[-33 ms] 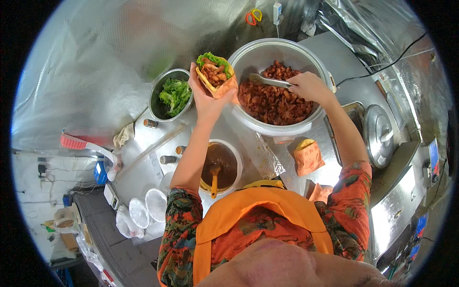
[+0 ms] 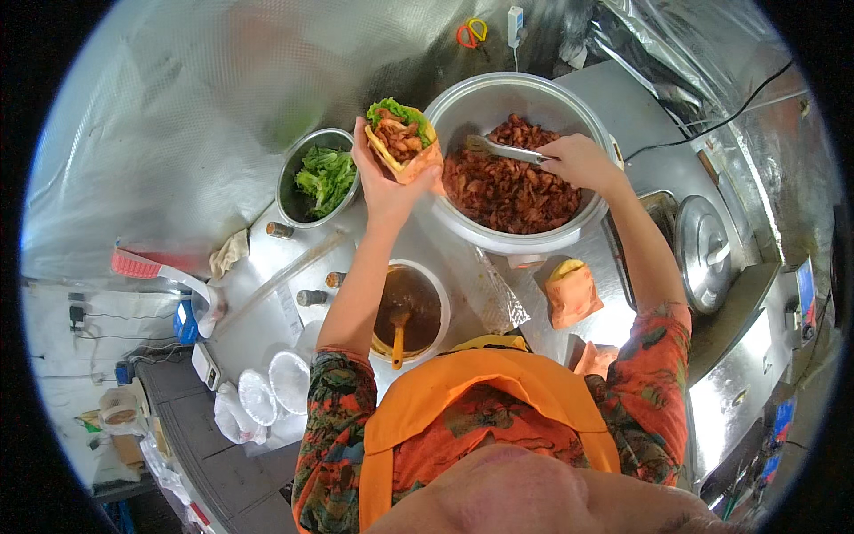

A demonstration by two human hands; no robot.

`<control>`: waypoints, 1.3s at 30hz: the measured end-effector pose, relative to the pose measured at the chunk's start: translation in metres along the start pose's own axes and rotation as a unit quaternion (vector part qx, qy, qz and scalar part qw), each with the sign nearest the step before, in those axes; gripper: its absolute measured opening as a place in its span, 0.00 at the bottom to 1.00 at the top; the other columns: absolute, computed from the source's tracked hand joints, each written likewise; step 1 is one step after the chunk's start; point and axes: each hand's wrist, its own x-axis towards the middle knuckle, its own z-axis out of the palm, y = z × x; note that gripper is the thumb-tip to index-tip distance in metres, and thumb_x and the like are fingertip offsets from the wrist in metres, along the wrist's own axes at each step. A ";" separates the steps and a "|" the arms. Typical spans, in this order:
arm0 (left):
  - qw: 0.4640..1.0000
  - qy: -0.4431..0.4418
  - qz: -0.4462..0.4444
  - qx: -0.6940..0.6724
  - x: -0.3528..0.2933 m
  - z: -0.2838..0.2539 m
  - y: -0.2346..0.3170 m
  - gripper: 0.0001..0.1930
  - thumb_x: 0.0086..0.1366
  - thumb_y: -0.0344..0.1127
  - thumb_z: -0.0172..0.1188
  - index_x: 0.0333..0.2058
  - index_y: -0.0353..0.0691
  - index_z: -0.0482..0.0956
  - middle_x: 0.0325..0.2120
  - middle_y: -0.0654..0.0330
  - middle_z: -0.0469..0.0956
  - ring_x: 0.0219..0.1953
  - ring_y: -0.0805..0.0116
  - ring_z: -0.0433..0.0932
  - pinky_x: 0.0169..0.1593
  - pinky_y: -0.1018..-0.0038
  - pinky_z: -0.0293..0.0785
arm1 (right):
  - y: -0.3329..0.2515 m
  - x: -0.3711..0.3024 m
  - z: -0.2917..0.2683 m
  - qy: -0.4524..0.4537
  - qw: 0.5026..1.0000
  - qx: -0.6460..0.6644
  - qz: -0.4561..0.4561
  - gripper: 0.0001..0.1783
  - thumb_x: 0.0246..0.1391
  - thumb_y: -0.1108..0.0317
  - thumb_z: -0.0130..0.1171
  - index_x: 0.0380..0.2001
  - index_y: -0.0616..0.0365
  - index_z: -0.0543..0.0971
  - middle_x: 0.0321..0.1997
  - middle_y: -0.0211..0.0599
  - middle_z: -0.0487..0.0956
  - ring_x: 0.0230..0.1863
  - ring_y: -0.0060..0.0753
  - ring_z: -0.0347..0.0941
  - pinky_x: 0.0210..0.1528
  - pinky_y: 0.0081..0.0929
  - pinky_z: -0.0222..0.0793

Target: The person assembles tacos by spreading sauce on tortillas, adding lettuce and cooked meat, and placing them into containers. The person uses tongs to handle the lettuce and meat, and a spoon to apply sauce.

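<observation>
Over the steel counter [image 2: 267, 307], the largest thing is the big round pot [image 2: 516, 227], heaped with dark reddish-brown chopped meat [image 2: 507, 191]. Full as it is, it looks heavy and best left where it stands; its thin metal rim would be the only place to grip it.

Left of it stands a smaller metal bowl [image 2: 294, 169] of green lettuce [image 2: 325, 176], light and limp. Nearer the person sits a white tub of brown sauce [image 2: 411, 307] with an orange-handled spoon [image 2: 398, 336] standing in it; the sauce would slop if the tub were tipped.

The left hand [image 2: 384, 182] is raised between bowl and pot, cupped from below around a filled wrap [image 2: 405, 142]: an orange paper sleeve holding a soft flat bread, a lettuce leaf and fried meat pieces. It seems light, soft and easily crushed, and open at the top, so it probably wants holding upright by the paper at its lower half, with a gentle squeeze only.

The right hand [image 2: 578, 160] is clenched on the handle end of metal tongs [image 2: 503, 149], whose tips reach over the meat. The tongs are stiff, springy and possibly greasy, so a grip near the hinge end looks safest.

A folded orange paper sleeve [image 2: 571, 294] lies on the counter below the pot.
</observation>
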 end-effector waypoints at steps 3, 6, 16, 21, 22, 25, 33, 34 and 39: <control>1.000 0.004 0.000 -0.001 0.000 0.001 -0.001 0.64 0.40 0.33 0.81 0.70 0.34 0.42 0.63 0.49 0.53 0.66 0.58 0.59 0.69 0.63 0.58 | 0.006 -0.025 -0.023 -0.003 0.985 0.154 0.073 0.16 0.58 0.60 0.60 0.47 0.49 0.84 0.27 0.38 0.81 0.25 0.32 0.78 0.27 0.32 0.73; 0.999 0.007 0.018 0.047 0.001 -0.001 -0.009 0.64 0.39 0.35 0.81 0.69 0.34 0.44 0.63 0.49 0.54 0.66 0.57 0.58 0.69 0.62 0.57 | 0.013 -0.053 -0.036 0.035 0.953 0.284 0.104 0.19 0.60 0.63 0.61 0.55 0.50 0.81 0.22 0.27 0.76 0.17 0.12 0.68 0.17 0.15 0.62; 0.984 -0.024 0.069 0.162 0.004 0.010 0.001 0.63 0.41 0.38 0.81 0.70 0.34 0.44 0.61 0.52 0.56 0.66 0.58 0.60 0.68 0.63 0.60 | -0.065 -0.109 -0.092 0.133 0.941 0.310 0.004 0.21 0.60 0.67 0.63 0.57 0.54 0.78 0.22 0.23 0.73 0.20 0.11 0.65 0.21 0.15 0.63; 0.966 -0.039 0.124 0.223 0.001 0.014 0.014 0.64 0.40 0.40 0.81 0.70 0.34 0.45 0.60 0.50 0.56 0.64 0.53 0.59 0.68 0.61 0.56 | -0.080 -0.106 -0.098 0.142 0.969 0.199 -0.034 0.22 0.59 0.69 0.62 0.57 0.51 0.78 0.22 0.32 0.75 0.21 0.17 0.66 0.25 0.21 0.66; 0.964 -0.046 0.129 0.227 0.000 0.014 0.016 0.64 0.40 0.39 0.81 0.70 0.35 0.45 0.60 0.50 0.56 0.64 0.53 0.59 0.68 0.61 0.56 | -0.080 -0.105 -0.101 0.123 0.974 0.185 -0.046 0.22 0.59 0.69 0.63 0.57 0.52 0.78 0.22 0.34 0.75 0.22 0.18 0.66 0.26 0.22 0.66; 0.959 -0.061 0.158 0.228 0.002 0.015 0.018 0.64 0.39 0.37 0.81 0.70 0.37 0.45 0.60 0.50 0.56 0.63 0.53 0.59 0.68 0.61 0.57 | -0.082 -0.105 -0.110 0.081 0.985 0.143 -0.057 0.22 0.58 0.69 0.63 0.56 0.54 0.78 0.23 0.39 0.75 0.24 0.20 0.65 0.30 0.24 0.67; 0.972 -0.039 0.133 0.189 0.002 0.024 0.015 0.65 0.39 0.35 0.81 0.71 0.38 0.43 0.60 0.50 0.56 0.63 0.54 0.59 0.68 0.60 0.58 | -0.090 -0.115 -0.129 0.130 0.984 0.114 -0.037 0.22 0.56 0.68 0.64 0.54 0.57 0.78 0.26 0.42 0.77 0.26 0.18 0.64 0.32 0.23 0.67; 0.974 -0.041 0.134 0.179 0.003 0.025 0.012 0.65 0.39 0.35 0.81 0.71 0.38 0.43 0.60 0.50 0.56 0.63 0.54 0.60 0.68 0.61 0.58 | -0.091 -0.113 -0.127 0.139 0.983 0.114 -0.044 0.22 0.57 0.68 0.64 0.55 0.56 0.78 0.25 0.37 0.76 0.24 0.17 0.64 0.30 0.22 0.66; 0.972 -0.053 0.134 0.183 0.003 0.030 0.013 0.66 0.39 0.34 0.81 0.71 0.38 0.42 0.60 0.51 0.56 0.63 0.55 0.60 0.68 0.61 0.58 | -0.075 -0.097 -0.104 0.156 0.975 0.068 -0.145 0.23 0.57 0.69 0.64 0.56 0.56 0.78 0.24 0.31 0.77 0.21 0.19 0.64 0.27 0.22 0.66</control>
